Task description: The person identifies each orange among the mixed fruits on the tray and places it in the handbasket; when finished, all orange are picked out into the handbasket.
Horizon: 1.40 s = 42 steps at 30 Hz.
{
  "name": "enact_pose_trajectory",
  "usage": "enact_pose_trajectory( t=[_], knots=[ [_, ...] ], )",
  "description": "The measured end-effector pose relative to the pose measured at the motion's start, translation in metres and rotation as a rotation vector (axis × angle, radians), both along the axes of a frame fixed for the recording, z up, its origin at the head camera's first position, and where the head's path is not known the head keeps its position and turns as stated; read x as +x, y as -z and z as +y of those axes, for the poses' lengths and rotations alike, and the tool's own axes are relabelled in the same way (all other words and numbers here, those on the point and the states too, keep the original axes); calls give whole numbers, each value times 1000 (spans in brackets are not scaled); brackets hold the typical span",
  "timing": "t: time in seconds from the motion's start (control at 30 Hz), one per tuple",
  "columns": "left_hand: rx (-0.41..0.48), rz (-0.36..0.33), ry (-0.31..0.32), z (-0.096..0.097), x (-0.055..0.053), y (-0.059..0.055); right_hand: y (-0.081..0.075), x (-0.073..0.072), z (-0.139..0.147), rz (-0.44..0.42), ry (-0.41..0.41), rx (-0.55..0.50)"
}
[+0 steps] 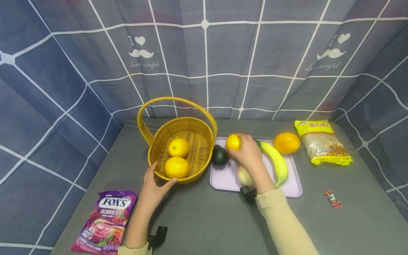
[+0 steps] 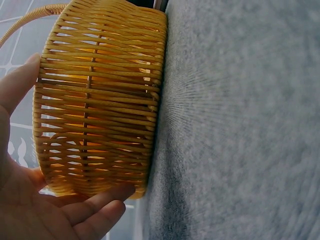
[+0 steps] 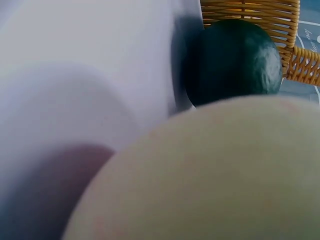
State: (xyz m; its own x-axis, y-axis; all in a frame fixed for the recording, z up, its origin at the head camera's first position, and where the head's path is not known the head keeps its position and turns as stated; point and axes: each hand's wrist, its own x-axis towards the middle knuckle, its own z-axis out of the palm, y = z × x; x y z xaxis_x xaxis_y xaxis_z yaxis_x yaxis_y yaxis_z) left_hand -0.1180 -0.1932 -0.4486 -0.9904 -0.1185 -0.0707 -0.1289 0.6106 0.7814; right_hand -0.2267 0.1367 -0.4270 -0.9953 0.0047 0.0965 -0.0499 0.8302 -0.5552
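Observation:
My left hand (image 1: pixel 153 189) rests against the near left side of the yellow wicker basket (image 1: pixel 204 173), thumb at its front rim and fingers spread along its side. Inside the basket lie two oranges (image 1: pixel 178 147). Over the lilac tray (image 1: pixel 223 182), my right hand (image 1: pixel 250 152) grips another orange (image 1: pixel 233 142). Beneath that wrist is a pale peach (image 1: pixel 244 176), which fills the lower right wrist view and hides the hand there. A yellow banana (image 1: pixel 277 163) lies on the tray to the right. A dark green avocado (image 1: pixel 220 155) is at the tray's left edge, beside the basket.
An oblong orange fruit (image 1: pixel 287 142) sits at the tray's far right corner, near a yellow food packet (image 1: pixel 323 142). A small red wrapped candy (image 1: pixel 333 199) lies farther right. A purple candy bag (image 1: pixel 106 221) is by the left forearm. The basket's handle (image 1: pixel 178 99) arches upright.

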Motion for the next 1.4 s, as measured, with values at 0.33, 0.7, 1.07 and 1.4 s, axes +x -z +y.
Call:
enact_pose_trajectory(
  t=[0.33, 0.7, 1.07, 1.4],
  knots=[
    [-5, -5, -6, 1, 1, -1, 2, -5, -3, -27, -6, 32],
    [-2, -19, -5, 0, 1, -2, 3, -4, -3, -11, 9, 65],
    [-5, -28, -5, 0, 1, -4, 1, 0, 2, 30, 40, -5],
    [-13, -24, -5, 0, 1, -5, -12, 10, 2, 71, 55, -77]
  ],
)
